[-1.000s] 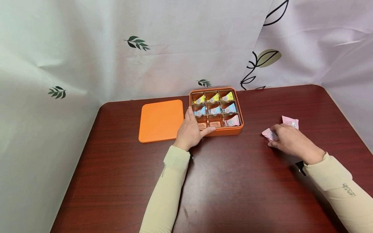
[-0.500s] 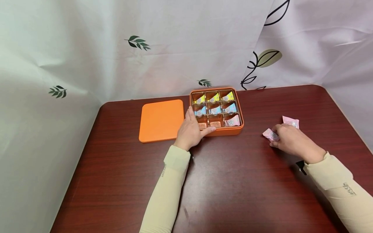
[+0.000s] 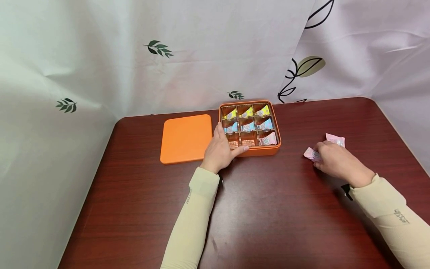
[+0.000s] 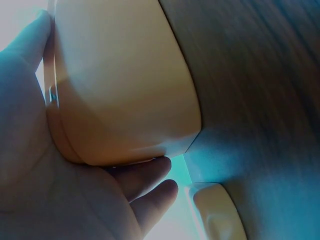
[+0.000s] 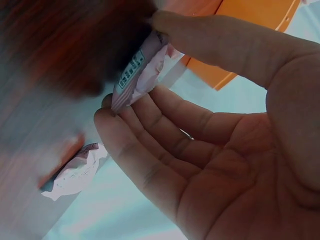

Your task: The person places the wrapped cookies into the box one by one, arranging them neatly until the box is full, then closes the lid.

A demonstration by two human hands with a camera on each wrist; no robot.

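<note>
Right wrist view shows a small pink sweet in a thin, crinkly wrapper (image 5: 142,72) pinched in your right hand (image 3: 337,160). Your thumb is at one end and your fingertips are at the other, only as far apart as the sweet itself. Holding it by its ends probably keeps it from slipping or getting squashed. It is at the right side of the table, well apart from the box; I can't tell if it touches the wood.

Near your fingers lies a second pink wrapped sweet (image 3: 336,139), not held. To the left sits a smooth orange box with round corners (image 3: 260,151). Its shiny brown tray with nine cups (image 3: 249,143) has yellow sweets (image 3: 246,112) at the back, blue sweets (image 3: 248,126) in the middle and one pink sweet (image 3: 268,139) at the front right. The little walls likely stop them rolling together.

Your left hand (image 3: 218,152) is spread round the near left corner, thumb along the front edge, fingers along the side, perhaps to keep the box from sliding.

Just left lies a flat orange lid (image 3: 186,139), seemingly out of the way, on the dark red-brown table (image 3: 262,209).
</note>
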